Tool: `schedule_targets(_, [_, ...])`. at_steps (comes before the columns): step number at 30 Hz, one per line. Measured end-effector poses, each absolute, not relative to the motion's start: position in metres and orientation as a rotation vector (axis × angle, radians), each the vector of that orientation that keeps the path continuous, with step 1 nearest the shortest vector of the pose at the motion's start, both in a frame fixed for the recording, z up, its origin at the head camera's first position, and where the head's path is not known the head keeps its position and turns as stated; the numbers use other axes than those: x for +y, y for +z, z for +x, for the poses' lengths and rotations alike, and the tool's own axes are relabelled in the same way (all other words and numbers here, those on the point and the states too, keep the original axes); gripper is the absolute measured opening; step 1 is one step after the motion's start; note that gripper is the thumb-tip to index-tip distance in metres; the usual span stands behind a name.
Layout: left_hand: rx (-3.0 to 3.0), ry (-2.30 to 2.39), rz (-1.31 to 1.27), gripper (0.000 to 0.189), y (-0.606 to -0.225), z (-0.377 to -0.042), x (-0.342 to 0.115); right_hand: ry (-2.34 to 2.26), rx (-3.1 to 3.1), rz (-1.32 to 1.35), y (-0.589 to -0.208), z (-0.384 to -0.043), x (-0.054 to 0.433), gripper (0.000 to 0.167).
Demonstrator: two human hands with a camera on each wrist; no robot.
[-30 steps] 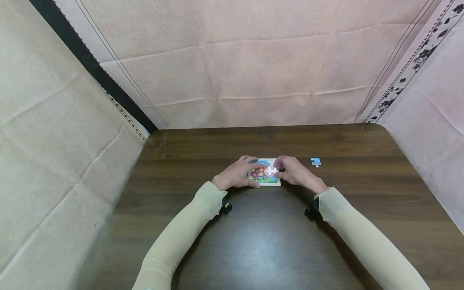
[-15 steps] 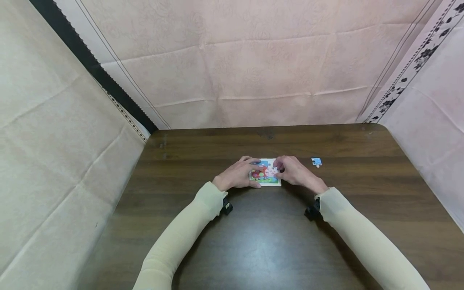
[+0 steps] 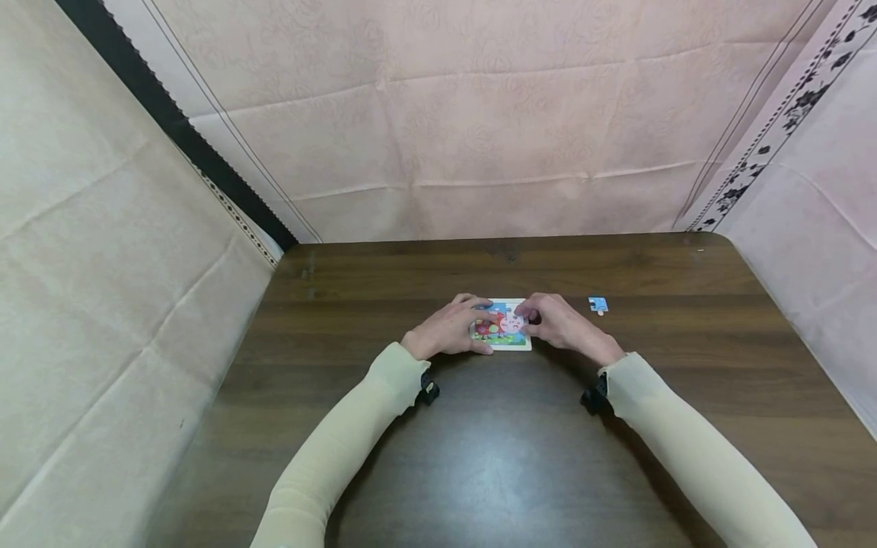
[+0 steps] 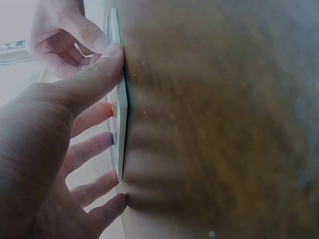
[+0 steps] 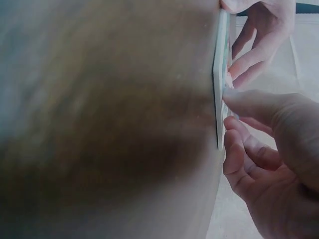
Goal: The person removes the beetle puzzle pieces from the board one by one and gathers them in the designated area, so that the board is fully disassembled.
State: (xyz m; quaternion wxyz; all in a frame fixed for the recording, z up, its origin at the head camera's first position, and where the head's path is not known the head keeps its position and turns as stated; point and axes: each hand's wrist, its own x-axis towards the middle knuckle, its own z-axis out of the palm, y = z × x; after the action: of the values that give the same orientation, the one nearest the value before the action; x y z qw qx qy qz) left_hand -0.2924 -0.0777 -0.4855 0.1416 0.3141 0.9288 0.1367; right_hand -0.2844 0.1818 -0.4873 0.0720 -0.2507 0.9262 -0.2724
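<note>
A small jigsaw puzzle (image 3: 512, 348) with a white rim lies flat on the table in the head view, its bright picture showing a pink-white animal face. My left hand (image 3: 452, 327) rests over its left side with the fingers spread on the board, and the thumb touches the near edge in the left wrist view. At the right side, thumb and bent index finger of my right hand (image 3: 560, 323) pinch at a puzzle piece lying in the picture; the fingers largely hide that piece. The right wrist view shows the right thumb against the board's surface (image 5: 219, 74).
A loose blue puzzle piece (image 3: 598, 305) lies on the wooden table (image 3: 493, 426) to the right of the board. Pale cloth (image 3: 479, 152) hangs behind the table's far edge and at both sides.
The white gap beside the animal face has been filled by the piece under my right hand. The right hand has shifted slightly; the left hand has stayed in place.
</note>
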Motion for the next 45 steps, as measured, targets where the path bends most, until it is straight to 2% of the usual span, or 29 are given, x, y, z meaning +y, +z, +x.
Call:
schedule_targets(8, [2.683, 0.394, 0.902, 0.069, -0.486, -0.293, -0.078, -0.74, 2.834, -0.795, -0.486, -0.282, 0.18, 0.037])
schedule_targets(23, [2.676, 0.416, 0.891, 0.068, -0.487, -0.292, -0.077, -0.813, 2.844, -0.71, -0.486, -0.279, 0.183, 0.035])
schedule_targets(45, [2.687, 0.414, 0.906, 0.065, -0.488, -0.292, -0.078, -0.876, 2.893, -0.581, -0.483, -0.264, 0.228, 0.031])
